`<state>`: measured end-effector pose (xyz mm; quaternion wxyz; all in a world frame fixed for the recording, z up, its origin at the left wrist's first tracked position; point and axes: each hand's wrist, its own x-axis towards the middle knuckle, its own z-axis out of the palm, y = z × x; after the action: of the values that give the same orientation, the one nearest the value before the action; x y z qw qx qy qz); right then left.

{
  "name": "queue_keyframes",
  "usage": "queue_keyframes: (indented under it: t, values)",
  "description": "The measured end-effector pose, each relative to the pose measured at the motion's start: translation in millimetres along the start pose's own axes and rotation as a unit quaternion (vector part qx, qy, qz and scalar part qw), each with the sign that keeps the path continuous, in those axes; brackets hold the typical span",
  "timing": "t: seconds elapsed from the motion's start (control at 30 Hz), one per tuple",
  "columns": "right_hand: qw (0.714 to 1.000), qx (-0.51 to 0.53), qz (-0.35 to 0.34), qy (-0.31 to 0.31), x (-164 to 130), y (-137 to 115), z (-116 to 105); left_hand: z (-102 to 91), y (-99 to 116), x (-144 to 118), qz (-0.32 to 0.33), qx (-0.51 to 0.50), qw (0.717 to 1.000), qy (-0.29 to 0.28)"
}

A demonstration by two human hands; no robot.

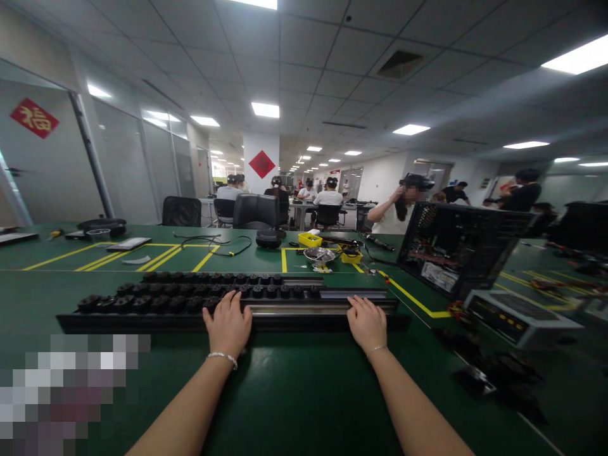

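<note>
Across the green table in front of me lies a long black tray with a channel along it. Rows of black round knobbed parts fill its left side and part of the rows behind. My left hand lies palm down over the tray near its middle, beside the last parts of the front row, fingers spread and thumb apart. Over the bare right stretch of the channel rests my right hand, its fingers reaching forward onto the tray and slightly apart. Both palms hide the tray's front edge beneath them.
An open computer case and a power supply unit stand at right, near dark cables. Behind the tray are a metal bowl, a yellow bin and a black cable. A person stands across the table.
</note>
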<state>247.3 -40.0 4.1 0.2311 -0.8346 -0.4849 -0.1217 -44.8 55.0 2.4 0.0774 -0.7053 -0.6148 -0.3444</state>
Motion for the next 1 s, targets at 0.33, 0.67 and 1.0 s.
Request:
queue_keyframes:
  t: [0.33, 0.67, 1.0]
  values:
    - [1.000, 0.004, -0.005, 0.018, -0.8, -1.4, -1.0, -3.2, 0.3, 0.6, -0.007, -0.016, 1.000, -0.010]
    - [1.000, 0.003, -0.009, 0.011, 0.3, 0.5, 0.5, -3.9, 2.1, -0.2, -0.001, -0.026, 1.000, 0.002]
    - [1.000, 0.003, -0.003, -0.004, 0.0, -0.9, -2.0, -5.7, 2.9, 0.4, 0.013, -0.028, 1.000, 0.001]
